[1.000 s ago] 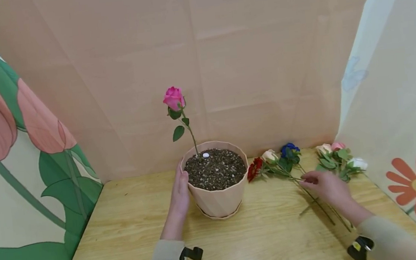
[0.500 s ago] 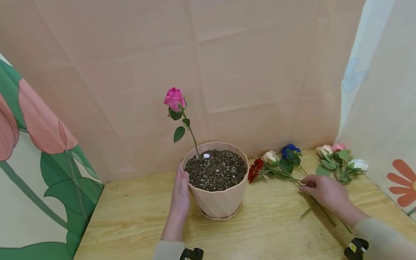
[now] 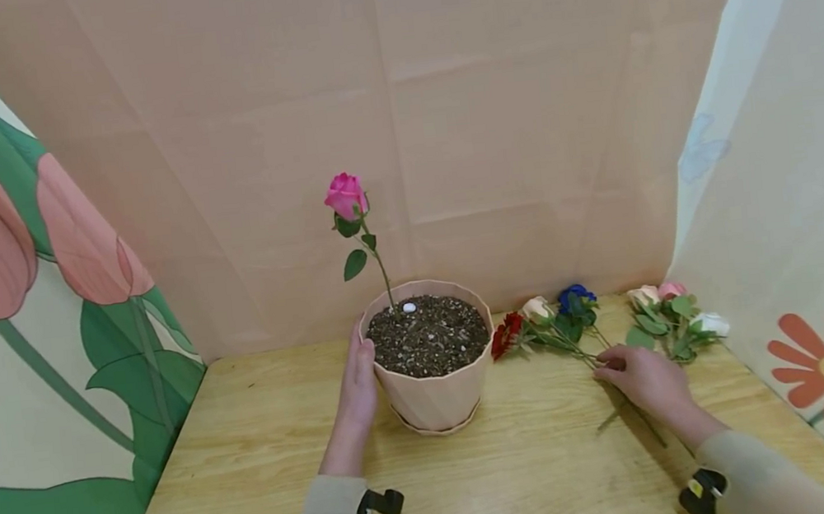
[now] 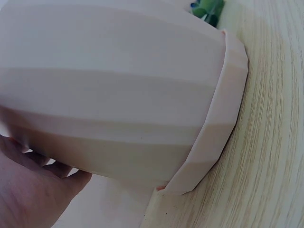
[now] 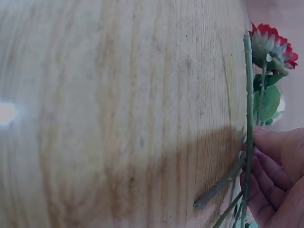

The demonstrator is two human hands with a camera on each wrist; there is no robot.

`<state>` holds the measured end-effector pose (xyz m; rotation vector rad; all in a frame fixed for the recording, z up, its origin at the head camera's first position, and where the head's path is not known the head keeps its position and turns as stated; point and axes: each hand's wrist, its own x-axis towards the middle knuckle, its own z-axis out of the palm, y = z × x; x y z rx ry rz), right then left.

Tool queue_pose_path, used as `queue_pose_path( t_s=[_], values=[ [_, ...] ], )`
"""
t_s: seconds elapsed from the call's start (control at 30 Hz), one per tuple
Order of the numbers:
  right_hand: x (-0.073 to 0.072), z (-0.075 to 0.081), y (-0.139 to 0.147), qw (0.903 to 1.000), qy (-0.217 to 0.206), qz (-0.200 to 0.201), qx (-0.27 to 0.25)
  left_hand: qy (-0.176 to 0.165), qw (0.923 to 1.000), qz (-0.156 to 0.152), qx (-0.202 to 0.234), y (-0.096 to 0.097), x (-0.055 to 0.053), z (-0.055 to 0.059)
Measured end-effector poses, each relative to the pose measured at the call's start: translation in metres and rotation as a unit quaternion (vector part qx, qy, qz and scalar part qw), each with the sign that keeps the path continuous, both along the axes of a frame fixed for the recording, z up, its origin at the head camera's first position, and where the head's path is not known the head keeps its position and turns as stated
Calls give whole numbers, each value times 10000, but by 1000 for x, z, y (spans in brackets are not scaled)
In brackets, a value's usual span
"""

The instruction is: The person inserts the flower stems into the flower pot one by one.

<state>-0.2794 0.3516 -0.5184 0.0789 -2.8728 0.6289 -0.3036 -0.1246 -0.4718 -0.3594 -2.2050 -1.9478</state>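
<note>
In the head view a pale pink flower pot (image 3: pixel 435 399) full of dark soil (image 3: pixel 431 342) stands on its saucer. A pink rose (image 3: pixel 345 195) rises from the soil at the back left. My left hand (image 3: pixel 356 386) rests along the pot's left side, its thumb near the rim. In the left wrist view the fingers (image 4: pixel 42 164) lie against the pot wall. To the right, my right hand (image 3: pixel 651 383) pinches a flower stem (image 5: pixel 259 102) low over the table, among several crossing stems. A red flower (image 3: pixel 506 335), a cream rose (image 3: pixel 536 309) and a blue rose (image 3: pixel 576 297) lie at their far ends.
Another bunch of flowers, with a white rose (image 3: pixel 711 324) and pink ones (image 3: pixel 671 289), lies at the right back of the wooden table (image 3: pixel 267 453). A pinkish backdrop (image 3: pixel 517 114) stands close behind. Printed flower panels flank both sides.
My right hand has shifted slightly left and down along the stems, then stayed nearly still. The left hand and the pot have kept their places.
</note>
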Motion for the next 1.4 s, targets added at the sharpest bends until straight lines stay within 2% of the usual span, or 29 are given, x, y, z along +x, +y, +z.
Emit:
queue_pose_path(
  t_s=[0.2, 0.3, 0.43, 0.5, 0.6, 1.03, 1.4],
  values=[
    [-1, -1, 0, 9999, -31, -34, -109, 74, 10000, -14, 23, 0, -2, -1],
    [-7, -10, 9, 9998, 23, -15, -200, 92, 10000, -11, 28, 0, -2, 0],
    [-5, -6, 9, 9992, -121, -78, -380, -11, 10000, -31, 59, 0, 0, 1],
    [2, 5, 2, 9983, -282, -149, -482, -86, 9999, -29, 62, 0, 1, 1],
    [5, 11, -1, 9978, -252, -206, -574, -168, 9998, -6, 58, 1, 2, 2],
    [7, 41, -16, 9941, -20, -268, -1055, 47, 10000, -15, 34, 0, 0, -1],
    [2, 70, -35, 9872, 795, -351, -1337, -121, 9999, -42, 99, 0, 1, -1]
  ],
)
